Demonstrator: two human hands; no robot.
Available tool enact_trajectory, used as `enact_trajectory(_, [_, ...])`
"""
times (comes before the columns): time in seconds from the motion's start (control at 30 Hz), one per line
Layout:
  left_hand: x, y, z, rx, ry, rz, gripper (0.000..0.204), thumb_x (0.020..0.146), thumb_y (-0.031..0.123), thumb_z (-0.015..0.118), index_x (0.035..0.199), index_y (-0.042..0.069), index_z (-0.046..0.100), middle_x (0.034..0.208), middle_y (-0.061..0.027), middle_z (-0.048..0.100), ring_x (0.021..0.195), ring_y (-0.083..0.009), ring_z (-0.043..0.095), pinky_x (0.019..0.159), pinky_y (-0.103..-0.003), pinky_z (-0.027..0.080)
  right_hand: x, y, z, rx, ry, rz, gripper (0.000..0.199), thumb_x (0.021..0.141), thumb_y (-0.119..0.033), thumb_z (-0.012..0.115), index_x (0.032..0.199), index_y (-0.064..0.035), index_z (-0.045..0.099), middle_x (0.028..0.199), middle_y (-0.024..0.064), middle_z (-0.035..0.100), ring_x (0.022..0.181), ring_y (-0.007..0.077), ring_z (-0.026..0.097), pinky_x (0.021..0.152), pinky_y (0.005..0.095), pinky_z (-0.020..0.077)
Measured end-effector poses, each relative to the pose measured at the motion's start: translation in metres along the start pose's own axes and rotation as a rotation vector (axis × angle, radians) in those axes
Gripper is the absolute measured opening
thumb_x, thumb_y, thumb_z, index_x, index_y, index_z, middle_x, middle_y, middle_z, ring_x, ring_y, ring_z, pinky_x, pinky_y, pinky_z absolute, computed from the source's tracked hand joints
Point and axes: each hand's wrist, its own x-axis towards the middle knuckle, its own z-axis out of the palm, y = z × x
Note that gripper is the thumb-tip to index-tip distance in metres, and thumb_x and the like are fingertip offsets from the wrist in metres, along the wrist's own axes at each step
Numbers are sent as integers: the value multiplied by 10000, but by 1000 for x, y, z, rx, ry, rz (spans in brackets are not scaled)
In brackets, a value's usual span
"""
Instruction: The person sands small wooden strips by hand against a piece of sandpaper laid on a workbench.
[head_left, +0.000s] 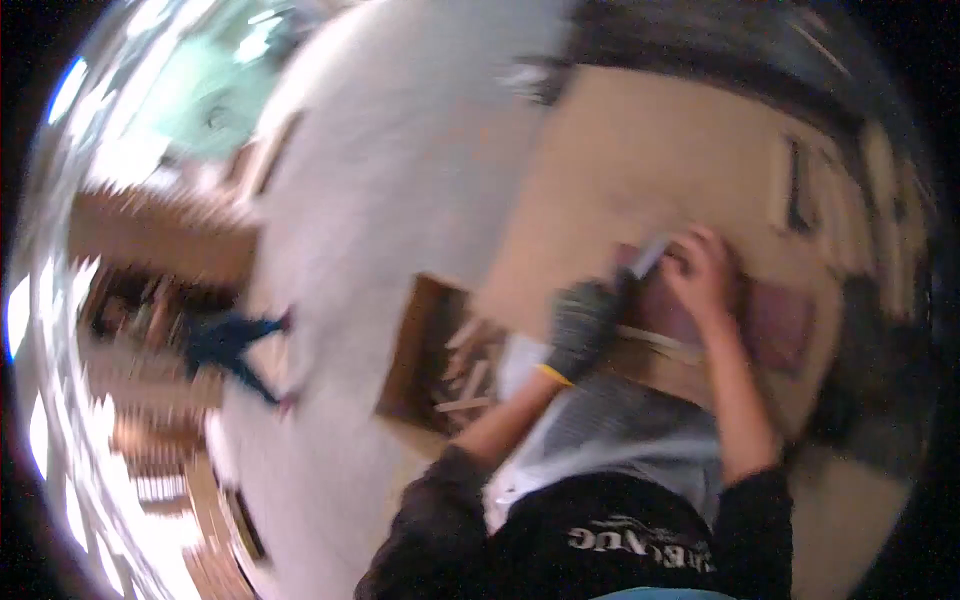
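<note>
My left hand [585, 322] wears a dark grey knit glove with a yellow cuff. Its fingers close round the near end of a short, flat, light grey strip [651, 257], whose kind the blur hides. My bare right hand [703, 272] is at the strip's far end, fingers curled and pressed together against it; the exact contact is smeared. Beneath both hands lies a flat dark red board [785, 322] on the tan worktable [620, 150]. A pale narrow edge [660, 342] runs along the board's near side.
An open cardboard box [405, 350] with several wood offcuts stands left of the table. Long wooden pieces [830, 210] and a dark bar [799, 185] lie at the table's right. Farther left, a person in dark trousers [235, 345] is beside stacked brown boards [160, 240].
</note>
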Motion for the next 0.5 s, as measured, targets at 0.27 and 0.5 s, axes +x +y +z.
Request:
enact_trajectory(0.27, [-16,7,2,-409,-4,-275,306,762,164,590,1062,106,576,794,-132,591,717,-321,602,581,-437,466,-20,-15,5,-46,-179,40,274,772,-186,684,1002,-53,617,1159,137,524,1053,336,533,868,413,461])
enact_trajectory(0.5, [3,4,9,-314,-40,-234,313,778,189,602,1066,73,561,739,-143,619,665,-311,632,548,-433,480,-19,-8,7,-79,-95,36,249,721,-179,705,941,-83,638,1110,106,573,1043,320,531,907,400,426])
